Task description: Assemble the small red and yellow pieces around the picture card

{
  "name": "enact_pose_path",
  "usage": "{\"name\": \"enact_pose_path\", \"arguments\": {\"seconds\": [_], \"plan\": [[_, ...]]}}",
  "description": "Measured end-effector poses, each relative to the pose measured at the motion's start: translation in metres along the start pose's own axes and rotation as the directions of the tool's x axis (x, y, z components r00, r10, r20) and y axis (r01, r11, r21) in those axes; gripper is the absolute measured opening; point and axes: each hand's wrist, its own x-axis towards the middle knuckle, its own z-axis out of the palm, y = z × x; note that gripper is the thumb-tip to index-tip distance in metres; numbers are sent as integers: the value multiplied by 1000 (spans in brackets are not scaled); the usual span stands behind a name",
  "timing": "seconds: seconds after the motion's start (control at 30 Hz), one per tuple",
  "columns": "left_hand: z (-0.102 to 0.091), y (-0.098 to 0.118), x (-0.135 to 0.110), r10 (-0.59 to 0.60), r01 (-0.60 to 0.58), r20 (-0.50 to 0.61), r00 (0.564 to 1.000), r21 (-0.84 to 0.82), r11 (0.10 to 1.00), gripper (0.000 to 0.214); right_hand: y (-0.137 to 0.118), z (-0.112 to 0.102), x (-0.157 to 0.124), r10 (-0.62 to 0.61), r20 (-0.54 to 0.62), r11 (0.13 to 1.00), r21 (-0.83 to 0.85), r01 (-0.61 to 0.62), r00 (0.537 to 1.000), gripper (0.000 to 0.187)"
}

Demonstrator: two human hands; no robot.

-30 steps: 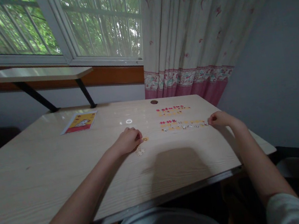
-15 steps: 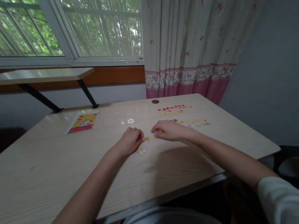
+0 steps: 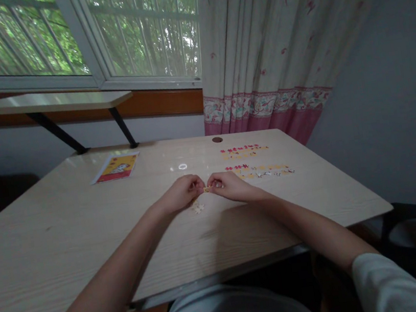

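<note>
Between the fingertips of my left hand point(image 3: 184, 192) and my right hand point(image 3: 230, 186) is a small yellow jigsaw puzzle piece point(image 3: 206, 190) with a dark mark on it. Both hands pinch it from opposite sides, just above the desk. A few pale puzzle pieces point(image 3: 199, 208) lie under and in front of my left hand, partly hidden by it. Beyond my right hand, rows of red puzzle pieces point(image 3: 236, 167) and yellow puzzle pieces point(image 3: 239, 156) are laid out, with some white and black ones at the near right.
A yellow and red picture sheet point(image 3: 117, 168) lies at the back left of the wooden desk point(image 3: 89, 245). Near the back edge is a round cable hole point(image 3: 217, 139). A raised shelf point(image 3: 68, 100) stands at the left, below the window. A patterned curtain point(image 3: 258, 102) hangs behind the desk.
My right hand has come left to meet my left hand at the yellow puzzle piece, which is now pinched between both and tilted. The red row behind the right hand shows more fully.
</note>
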Motion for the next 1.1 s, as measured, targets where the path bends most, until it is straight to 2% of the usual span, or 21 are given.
{"name": "enact_pose_path", "arguments": {"seconds": [0.1,0.2,0.3,0.53,0.67,0.83,0.97,1.1], "plan": [[2,0,-1,-57,54,-12,998,-174,983,22,-2,-2,-1,20,-39,990,138,-14,999,9],[5,-1,0,-134,112,-40,990,-350,930,28,0,-3,0,40,-73,965,260,-20,997,14],[4,2,2,-178,148,-25,984,-445,883,30,2,-4,0,70,-94,941,335,-35,993,17],[-3,8,1,-115,122,47,992,-539,833,27,2,-10,-5,44,-105,987,157,-27,994,19],[-3,7,1,-121,117,29,992,-538,835,25,3,-12,-5,54,-74,985,170,-41,996,21],[-2,4,3,-128,85,-59,990,-479,873,20,9,-13,-3,54,-50,980,196,-43,997,20],[1,-4,2,-192,145,-99,976,-359,922,21,15,-17,2,66,-219,971,237,-13,974,22],[2,-14,3,-125,114,-74,989,-144,983,21,18,-28,5,100,-384,960,279,12,918,31]]}}
